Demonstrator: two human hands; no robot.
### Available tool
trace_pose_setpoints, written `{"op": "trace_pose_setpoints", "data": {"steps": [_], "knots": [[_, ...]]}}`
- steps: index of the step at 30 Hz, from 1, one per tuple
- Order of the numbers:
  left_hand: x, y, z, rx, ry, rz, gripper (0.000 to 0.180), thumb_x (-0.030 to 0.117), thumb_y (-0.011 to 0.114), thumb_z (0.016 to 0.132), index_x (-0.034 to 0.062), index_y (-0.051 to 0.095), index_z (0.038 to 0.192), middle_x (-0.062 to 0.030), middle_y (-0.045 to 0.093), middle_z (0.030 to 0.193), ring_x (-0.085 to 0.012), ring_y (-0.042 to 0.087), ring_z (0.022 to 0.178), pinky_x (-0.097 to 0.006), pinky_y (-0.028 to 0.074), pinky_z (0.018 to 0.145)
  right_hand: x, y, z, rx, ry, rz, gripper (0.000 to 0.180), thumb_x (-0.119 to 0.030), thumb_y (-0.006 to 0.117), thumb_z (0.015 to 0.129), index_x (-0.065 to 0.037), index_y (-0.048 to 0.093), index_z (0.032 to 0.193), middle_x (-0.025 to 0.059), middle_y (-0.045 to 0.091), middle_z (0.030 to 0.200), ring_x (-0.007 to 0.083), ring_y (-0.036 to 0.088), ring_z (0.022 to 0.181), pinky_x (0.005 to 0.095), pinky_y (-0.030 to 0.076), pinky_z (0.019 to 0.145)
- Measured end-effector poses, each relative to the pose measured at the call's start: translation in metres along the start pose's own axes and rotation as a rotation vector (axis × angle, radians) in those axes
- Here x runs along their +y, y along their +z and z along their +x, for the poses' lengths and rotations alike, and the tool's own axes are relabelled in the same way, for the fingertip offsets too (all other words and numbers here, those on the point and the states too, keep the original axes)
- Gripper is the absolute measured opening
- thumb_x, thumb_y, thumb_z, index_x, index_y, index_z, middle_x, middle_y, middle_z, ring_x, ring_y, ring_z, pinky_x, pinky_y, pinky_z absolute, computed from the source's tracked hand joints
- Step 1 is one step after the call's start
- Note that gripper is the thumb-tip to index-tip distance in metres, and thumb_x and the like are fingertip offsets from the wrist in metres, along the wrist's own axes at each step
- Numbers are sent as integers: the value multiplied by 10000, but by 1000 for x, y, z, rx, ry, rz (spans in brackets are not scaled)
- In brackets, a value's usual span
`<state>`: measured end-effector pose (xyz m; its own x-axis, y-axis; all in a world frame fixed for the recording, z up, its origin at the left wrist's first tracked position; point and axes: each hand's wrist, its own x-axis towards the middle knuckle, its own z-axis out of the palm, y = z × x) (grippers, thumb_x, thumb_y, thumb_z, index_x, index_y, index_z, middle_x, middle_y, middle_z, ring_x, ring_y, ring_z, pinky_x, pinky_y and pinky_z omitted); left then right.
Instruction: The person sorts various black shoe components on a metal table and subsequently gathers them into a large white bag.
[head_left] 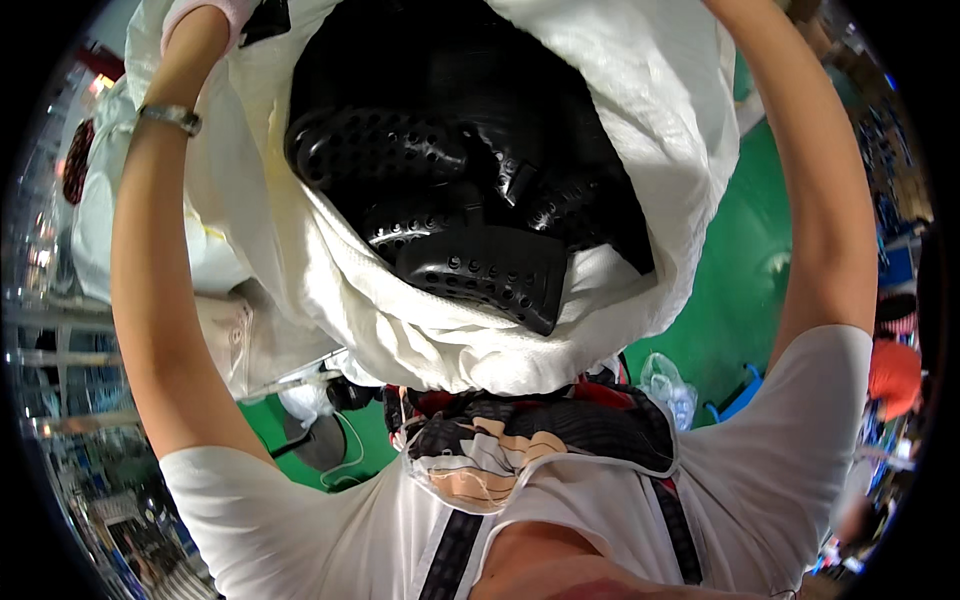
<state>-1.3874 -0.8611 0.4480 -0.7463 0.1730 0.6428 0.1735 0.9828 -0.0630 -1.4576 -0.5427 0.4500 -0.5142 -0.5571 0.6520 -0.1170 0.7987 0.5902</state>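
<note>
A large white woven sack (660, 130) gapes in front of me, its mouth turned toward me and its rim folded back. Inside lie several glossy black moulded pieces (480, 265) with rows of round holes; their exact kind is unclear. Deeper in, the contents merge into black. My left hand (208, 14), in a pale pinkish glove, is at the sack's far left edge; only the cuff end shows, and its fingers are cut off by the frame. My right forearm reaches up along the sack's right side, with the hand beyond the upper edge.
Other white sacks (110, 240) stand at the left. Green floor (735, 290) shows on the right, with a clear plastic bag (667, 388) and a blue object (738, 395) on it. A dark round base (318, 442) with a cable lies below left. A person in red (893, 378) is at the far right.
</note>
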Motion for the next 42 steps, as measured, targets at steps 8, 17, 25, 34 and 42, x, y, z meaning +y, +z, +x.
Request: {"op": "trace_pose_setpoints", "data": {"steps": [8, 17, 25, 34, 42], "knots": [[-6, 14, 10, 197, 8, -130, 453, 243, 670, 839, 3, 603, 1217, -213, 692, 1007, -303, 670, 895, -377, 508, 791, -35, -36, 0, 166, -76, 323, 291, -282, 541, 878, -77, 683, 1028, 188, 687, 914, 338, 674, 823, 453, 533, 742], [-66, -7, -17, 129, 27, -475, 254, 156, 643, 867, -18, 687, 1047, -60, 692, 790, -158, 633, 642, -283, 513, 579, -161, -84, -46, -520, -416, 1082, 822, -466, 684, 755, -56, 430, 1419, 224, 576, 1259, 349, 577, 1146, 406, 478, 985], [-48, -52, -85, -224, -388, -1166, 148, 81, 620, 882, 11, 690, 991, -6, 572, 632, -42, 460, 439, -187, 327, 377, -173, -55, -31, -716, -425, 1282, 872, -465, 705, 714, -19, 429, 1411, 202, 611, 1249, 303, 604, 1141, 348, 460, 999], [-101, -34, -186, -158, -7, -643, 700, -129, 668, 763, 16, 457, 1415, -121, 560, 1335, -198, 626, 1048, -329, 479, 966, -218, -33, -7, -543, -553, 1705, 516, -399, 599, 846, -19, 589, 1193, 162, 644, 1110, 247, 600, 1030, 348, 463, 922], [49, -15, -218, -441, -706, -1426, 423, 329, 486, 1018, -27, 583, 1224, -76, 654, 1057, -121, 615, 835, -249, 492, 750, -202, -41, -3, -251, -369, 1671, 503, -390, 596, 847, -18, 590, 1185, 162, 644, 1104, 250, 601, 1025, 348, 464, 918]]}}
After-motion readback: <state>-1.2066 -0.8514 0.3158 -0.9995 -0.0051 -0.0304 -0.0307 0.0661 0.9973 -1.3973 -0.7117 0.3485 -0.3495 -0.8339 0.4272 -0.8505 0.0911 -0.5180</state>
